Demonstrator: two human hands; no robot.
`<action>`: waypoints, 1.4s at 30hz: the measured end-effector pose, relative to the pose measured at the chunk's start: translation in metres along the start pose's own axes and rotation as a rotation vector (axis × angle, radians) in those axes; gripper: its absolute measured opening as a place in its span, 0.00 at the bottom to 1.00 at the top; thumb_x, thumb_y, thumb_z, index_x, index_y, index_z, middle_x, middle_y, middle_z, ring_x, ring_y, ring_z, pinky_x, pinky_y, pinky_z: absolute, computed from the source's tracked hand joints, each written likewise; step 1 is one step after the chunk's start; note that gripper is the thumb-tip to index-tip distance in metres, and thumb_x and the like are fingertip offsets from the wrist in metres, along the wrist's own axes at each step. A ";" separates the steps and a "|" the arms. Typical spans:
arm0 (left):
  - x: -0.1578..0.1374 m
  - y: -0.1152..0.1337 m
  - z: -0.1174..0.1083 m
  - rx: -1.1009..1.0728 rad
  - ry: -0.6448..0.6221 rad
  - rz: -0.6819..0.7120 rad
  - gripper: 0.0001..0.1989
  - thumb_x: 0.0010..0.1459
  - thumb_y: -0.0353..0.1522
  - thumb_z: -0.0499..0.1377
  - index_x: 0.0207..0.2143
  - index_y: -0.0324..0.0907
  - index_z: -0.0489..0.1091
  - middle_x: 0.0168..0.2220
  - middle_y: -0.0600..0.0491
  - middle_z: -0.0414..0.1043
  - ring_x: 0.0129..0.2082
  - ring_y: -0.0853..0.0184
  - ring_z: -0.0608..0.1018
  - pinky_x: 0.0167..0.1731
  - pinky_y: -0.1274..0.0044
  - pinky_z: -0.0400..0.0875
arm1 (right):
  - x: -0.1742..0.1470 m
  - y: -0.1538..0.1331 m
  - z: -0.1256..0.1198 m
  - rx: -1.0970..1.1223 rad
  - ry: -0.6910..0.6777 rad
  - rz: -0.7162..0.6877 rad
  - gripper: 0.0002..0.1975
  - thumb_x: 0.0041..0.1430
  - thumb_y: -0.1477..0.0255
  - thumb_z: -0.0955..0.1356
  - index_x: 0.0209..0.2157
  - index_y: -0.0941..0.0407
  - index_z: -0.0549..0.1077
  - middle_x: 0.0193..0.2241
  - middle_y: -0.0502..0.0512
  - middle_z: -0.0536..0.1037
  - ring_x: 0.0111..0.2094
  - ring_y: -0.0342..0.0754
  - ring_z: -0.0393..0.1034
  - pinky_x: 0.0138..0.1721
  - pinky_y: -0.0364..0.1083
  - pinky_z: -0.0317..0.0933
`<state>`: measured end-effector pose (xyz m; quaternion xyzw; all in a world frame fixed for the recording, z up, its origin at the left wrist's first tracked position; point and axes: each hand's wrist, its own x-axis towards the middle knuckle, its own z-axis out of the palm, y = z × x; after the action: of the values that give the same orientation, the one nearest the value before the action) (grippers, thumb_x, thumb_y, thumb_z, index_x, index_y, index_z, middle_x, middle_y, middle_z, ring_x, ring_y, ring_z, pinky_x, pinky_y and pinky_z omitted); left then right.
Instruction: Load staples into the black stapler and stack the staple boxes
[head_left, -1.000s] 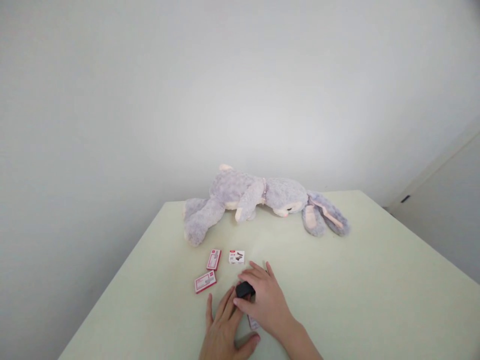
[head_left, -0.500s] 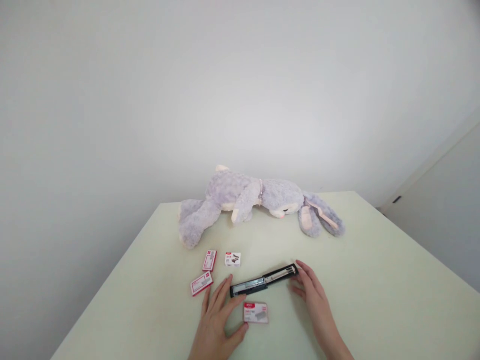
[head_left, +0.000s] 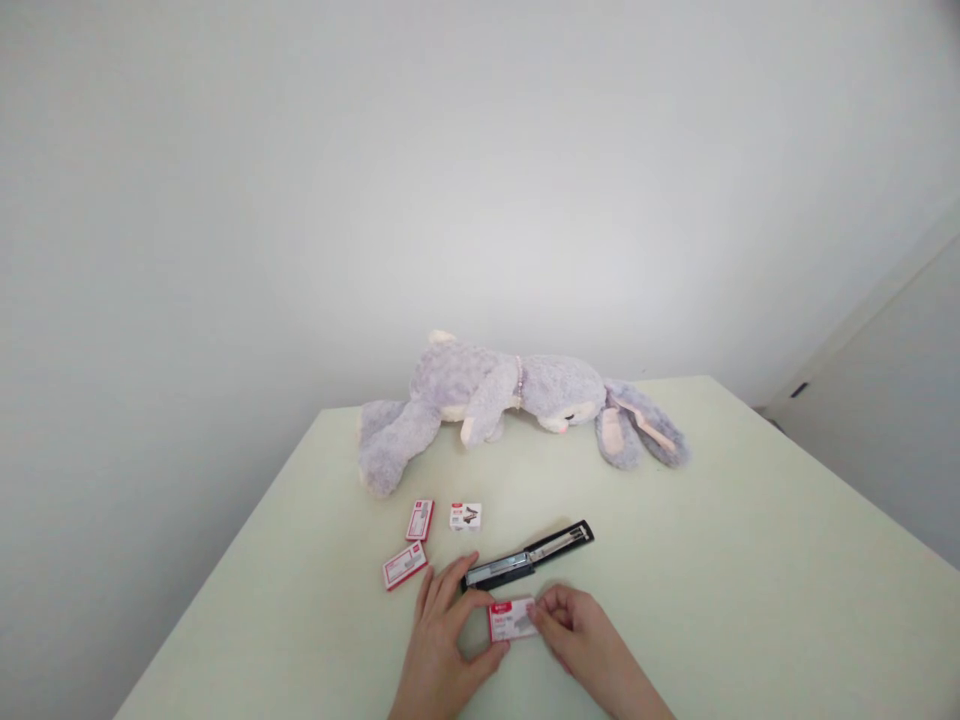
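Note:
A small red-and-white staple box (head_left: 510,620) lies near the front of the table, its printed face up. My left hand (head_left: 442,640) has its thumb and index finger at the box's lower and upper edges, closed on its left part. From the other side, my right hand (head_left: 577,635) pinches the right end between thumb and curled fingers. Just behind the box, a black stapler (head_left: 529,556) lies folded out flat, its metal inside facing up. The left fingertips are close to its left end; whether they touch it I cannot tell.
Two more red-and-white boxes, one upright (head_left: 420,520) and one slanted (head_left: 405,566), lie left of the stapler. Beside them sits a small white box (head_left: 466,516) with a dark tool pictured. A lilac plush rabbit (head_left: 487,385) lies along the table's back, before the wall.
My right hand has left the stapler's right end and come down to the staple box, which it now pinches. The left thumb and index finger have closed in on the box.

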<state>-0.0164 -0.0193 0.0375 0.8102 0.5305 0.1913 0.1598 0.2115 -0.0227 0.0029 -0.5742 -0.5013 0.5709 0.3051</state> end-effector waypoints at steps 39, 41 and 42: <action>-0.008 -0.010 -0.014 -0.046 -0.036 -0.040 0.27 0.55 0.31 0.65 0.57 0.58 0.69 0.69 0.56 0.61 0.68 0.58 0.66 0.69 0.51 0.54 | 0.006 -0.078 0.027 -0.446 0.108 -0.191 0.17 0.68 0.60 0.62 0.48 0.52 0.77 0.28 0.52 0.80 0.30 0.51 0.75 0.33 0.45 0.62; -0.008 -0.009 -0.014 -0.050 -0.032 -0.043 0.27 0.55 0.31 0.65 0.57 0.58 0.69 0.69 0.55 0.62 0.68 0.58 0.65 0.69 0.50 0.54 | 0.005 -0.074 0.027 -0.411 0.090 -0.204 0.17 0.68 0.60 0.62 0.47 0.52 0.76 0.29 0.52 0.80 0.30 0.50 0.75 0.33 0.45 0.62; -0.008 -0.009 -0.014 -0.052 -0.030 -0.043 0.27 0.56 0.31 0.65 0.57 0.58 0.69 0.68 0.55 0.62 0.68 0.57 0.66 0.69 0.50 0.54 | 0.004 -0.073 0.027 -0.391 0.077 -0.220 0.17 0.68 0.60 0.62 0.47 0.52 0.76 0.30 0.53 0.81 0.31 0.50 0.75 0.34 0.45 0.63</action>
<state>-0.0332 -0.0224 0.0442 0.7969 0.5403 0.1893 0.1927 0.1680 -0.0022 0.0641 -0.5856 -0.6502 0.4036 0.2673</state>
